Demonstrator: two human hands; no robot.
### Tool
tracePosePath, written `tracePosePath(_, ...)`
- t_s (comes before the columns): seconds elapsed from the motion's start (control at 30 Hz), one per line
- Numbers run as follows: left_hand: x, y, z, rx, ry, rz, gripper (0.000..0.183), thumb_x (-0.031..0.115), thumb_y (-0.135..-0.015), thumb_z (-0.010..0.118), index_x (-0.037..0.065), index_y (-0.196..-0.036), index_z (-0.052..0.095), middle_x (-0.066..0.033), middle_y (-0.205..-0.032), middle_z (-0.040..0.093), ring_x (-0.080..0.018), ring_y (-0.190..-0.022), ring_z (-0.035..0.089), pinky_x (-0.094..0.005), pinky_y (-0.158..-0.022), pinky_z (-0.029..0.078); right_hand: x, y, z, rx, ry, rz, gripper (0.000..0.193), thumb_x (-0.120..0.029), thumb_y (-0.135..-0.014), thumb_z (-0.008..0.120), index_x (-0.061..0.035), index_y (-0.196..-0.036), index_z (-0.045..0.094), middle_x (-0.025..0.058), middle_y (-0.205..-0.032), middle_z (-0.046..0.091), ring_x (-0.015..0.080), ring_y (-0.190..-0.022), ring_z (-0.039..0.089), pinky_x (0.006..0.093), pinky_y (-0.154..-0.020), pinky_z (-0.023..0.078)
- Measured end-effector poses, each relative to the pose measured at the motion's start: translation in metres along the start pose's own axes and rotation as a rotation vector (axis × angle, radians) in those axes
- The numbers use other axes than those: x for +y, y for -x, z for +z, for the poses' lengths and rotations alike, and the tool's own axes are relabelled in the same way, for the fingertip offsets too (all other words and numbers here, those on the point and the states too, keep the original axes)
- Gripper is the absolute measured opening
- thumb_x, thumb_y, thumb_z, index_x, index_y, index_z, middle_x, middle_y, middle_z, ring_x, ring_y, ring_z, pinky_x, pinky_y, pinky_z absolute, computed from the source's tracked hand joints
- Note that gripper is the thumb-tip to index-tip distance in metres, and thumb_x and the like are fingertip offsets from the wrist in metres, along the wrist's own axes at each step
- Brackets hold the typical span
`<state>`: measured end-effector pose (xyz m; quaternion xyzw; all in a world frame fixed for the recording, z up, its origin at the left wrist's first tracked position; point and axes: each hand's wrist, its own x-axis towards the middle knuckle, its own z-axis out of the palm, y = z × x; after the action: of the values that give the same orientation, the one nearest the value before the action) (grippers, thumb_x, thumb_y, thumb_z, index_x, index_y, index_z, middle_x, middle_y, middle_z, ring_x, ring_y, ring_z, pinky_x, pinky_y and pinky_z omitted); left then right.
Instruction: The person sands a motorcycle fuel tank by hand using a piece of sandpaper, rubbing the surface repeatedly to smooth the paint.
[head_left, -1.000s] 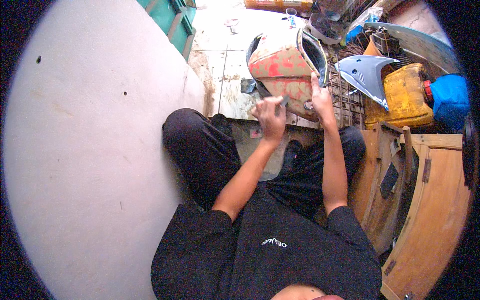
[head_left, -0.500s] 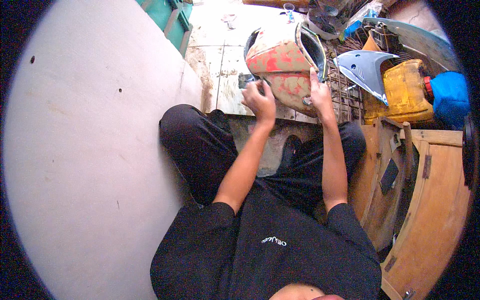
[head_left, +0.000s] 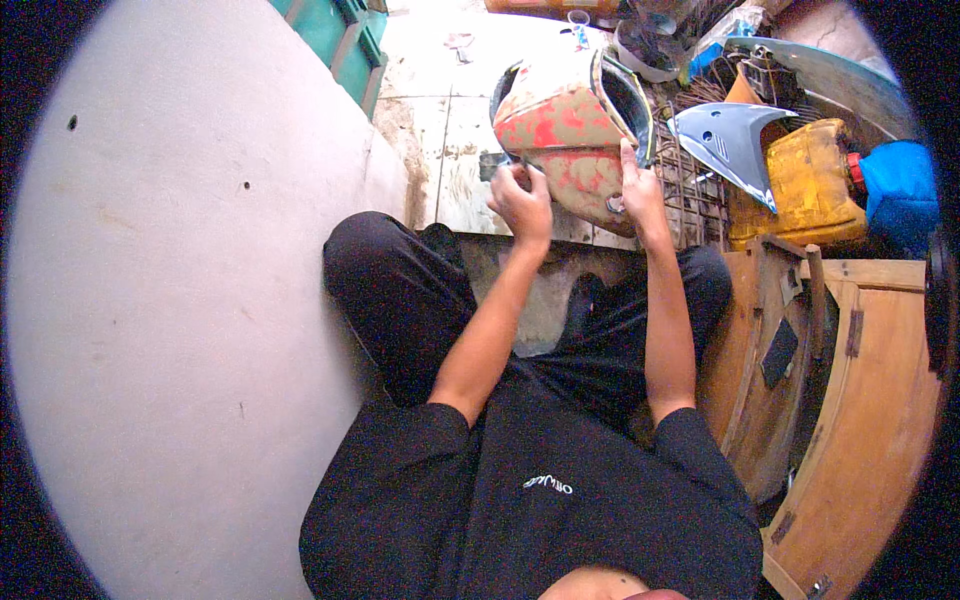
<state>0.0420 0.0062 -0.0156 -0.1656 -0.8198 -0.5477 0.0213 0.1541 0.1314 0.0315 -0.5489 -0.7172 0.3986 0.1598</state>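
Head view, looking straight down: a person sits with legs in dark trousers and works on a worn motorcycle fuel tank (head_left: 560, 135), its red paint patchy under pale filler, which stands tilted on the tiled floor (head_left: 440, 130) just in front of the knees. The left hand (head_left: 522, 196) has its grip closed around a small dark piece, probably sanding paper or a scraper, pressed against the tank's near left flank; what it is exactly I cannot tell. The right hand (head_left: 640, 190) lies on the tank's right side with the fingers curled loosely over the surface by the open dark edge, steadying rather than clasping. As I judge it, the tank could rock or roll off its rounded side if the left hand pushes hard, since only that light hold braces it, and knuckles could catch on the sharp rim. A yellow canister (head_left: 800, 185) and a grey-blue fairing panel (head_left: 725, 140) crowd the right, leaving little room to slip.
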Motion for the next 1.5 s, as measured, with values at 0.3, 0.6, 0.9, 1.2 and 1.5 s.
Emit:
tracePosePath(0.3,0.000,-0.007,0.002,-0.028,-0.027,-0.028,0.017,0.022,-0.085,0.060,0.007,-0.086,0.052,-0.0077,-0.081,0.058,-0.0286,-0.084,0.055,-0.0468,-0.078,0.036,0.001,0.002,-0.006,-0.039,-0.002,0.064,0.092,-0.073,-0.090,0.031,0.0103,-0.071,0.064,0.0263,-0.069,0.063,0.0365,-0.072,0.064,0.0463,-0.071,0.048)
tracePosePath(0.6,0.014,0.046,-0.013,-0.062,0.050,0.305,0.013,0.015,-0.081,0.063,0.007,-0.084,0.053,-0.0073,-0.077,0.056,-0.0269,-0.081,0.055,-0.0420,-0.073,0.036,-0.005,0.006,-0.011,-0.021,-0.058,0.052,0.088,-0.072,-0.090,0.034,0.0084,-0.067,0.063,0.0189,-0.060,0.060,0.0300,-0.061,0.062,0.0423,-0.064,0.047)
tracePosePath(0.9,0.005,0.013,-0.003,-0.030,0.006,0.150,0.013,0.016,-0.081,0.063,0.009,-0.083,0.052,-0.0055,-0.080,0.055,-0.0258,-0.084,0.055,-0.0425,-0.077,0.034,-0.002,-0.001,-0.009,-0.020,0.035,0.059,0.093,-0.075,-0.088,0.032,0.0101,-0.076,0.067,0.0258,-0.071,0.064,0.0360,-0.076,0.065,0.0432,-0.075,0.048)
tracePosePath(1.2,-0.004,-0.017,0.001,-0.015,-0.060,-0.004,0.016,0.022,-0.084,0.061,0.008,-0.086,0.053,-0.0077,-0.082,0.060,-0.0283,-0.086,0.057,-0.0460,-0.080,0.036,-0.010,0.006,-0.006,-0.010,0.000,0.014,0.091,-0.075,-0.088,0.032,0.0069,-0.062,0.061,0.0185,-0.058,0.059,0.0303,-0.061,0.062,0.0424,-0.064,0.048)
tracePosePath(1.5,0.019,0.032,-0.010,-0.099,-0.053,0.226,0.015,0.019,-0.080,0.064,0.011,-0.087,0.055,-0.0054,-0.082,0.055,-0.0261,-0.088,0.054,-0.0440,-0.077,0.032,0.005,0.000,-0.006,-0.022,-0.054,0.044,0.090,-0.074,-0.089,0.033,0.0076,-0.062,0.061,0.0184,-0.057,0.058,0.0295,-0.061,0.061,0.0433,-0.063,0.048)
